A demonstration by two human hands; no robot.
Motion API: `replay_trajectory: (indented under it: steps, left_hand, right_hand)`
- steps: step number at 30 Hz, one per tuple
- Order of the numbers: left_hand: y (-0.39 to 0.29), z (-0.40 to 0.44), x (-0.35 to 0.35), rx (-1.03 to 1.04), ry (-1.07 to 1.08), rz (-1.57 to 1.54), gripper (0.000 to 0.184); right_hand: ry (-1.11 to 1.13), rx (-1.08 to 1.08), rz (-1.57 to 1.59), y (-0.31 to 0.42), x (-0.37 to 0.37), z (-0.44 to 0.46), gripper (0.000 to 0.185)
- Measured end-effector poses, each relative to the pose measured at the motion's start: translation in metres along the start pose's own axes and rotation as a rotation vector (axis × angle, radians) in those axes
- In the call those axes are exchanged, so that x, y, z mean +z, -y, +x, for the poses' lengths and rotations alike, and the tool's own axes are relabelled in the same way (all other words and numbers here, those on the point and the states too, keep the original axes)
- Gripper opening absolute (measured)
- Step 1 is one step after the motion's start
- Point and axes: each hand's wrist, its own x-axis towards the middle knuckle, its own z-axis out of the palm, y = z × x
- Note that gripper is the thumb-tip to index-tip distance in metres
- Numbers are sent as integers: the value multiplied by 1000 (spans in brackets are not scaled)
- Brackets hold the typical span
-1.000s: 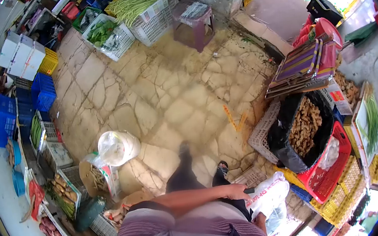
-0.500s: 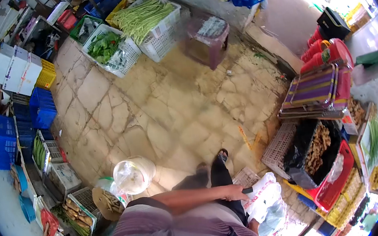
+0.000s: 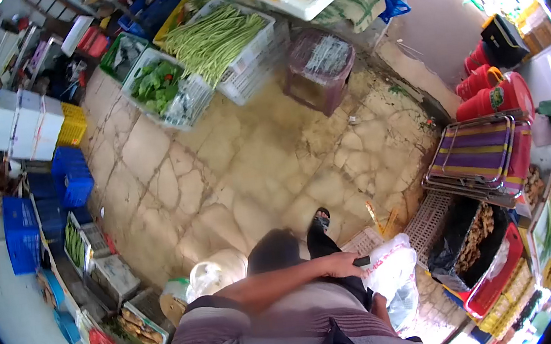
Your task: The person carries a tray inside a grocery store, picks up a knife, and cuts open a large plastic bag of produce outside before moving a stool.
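My left hand (image 3: pixel 343 265) reaches across the front of my striped shirt, its fingers closed around a small black object (image 3: pixel 362 261) with one end sticking out to the right. What kind of object it is, I cannot make out. Just beyond it is a white plastic bag (image 3: pixel 392 269) with red print and something pale inside. Lower down, my right hand (image 3: pixel 379 305) is closed at the bag's left edge; its fingers are partly hidden. One sandalled foot (image 3: pixel 322 217) shows on the floor ahead.
Crates of long beans (image 3: pixel 218 38) and leafy greens (image 3: pixel 156 87) stand ahead, beside a dark red stool (image 3: pixel 319 70). Folded striped chairs (image 3: pixel 473 154) and a black-lined crate of ginger-like roots (image 3: pixel 475 237) are at right. A white bucket (image 3: pixel 235 263) is near my left arm; blue crates (image 3: pixel 72 176) line the left.
The stool, crates and chairs have shifted down and right in view. The white bucket is now more covered by my arm. Both hands and the bag keep nearly the same pose.
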Motion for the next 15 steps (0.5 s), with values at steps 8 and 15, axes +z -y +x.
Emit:
replay_trajectory:
  steps: [8, 15]
  left_hand:
    - [13, -3, -122, -2, 118, 75, 64]
    - [31, -5, -198, -106, 268, 140, 73]
  right_hand:
    - [103, -114, -25, 70, 98, -107, 15]
    - [-126, -545, -779, 47, 185, -200, 31]
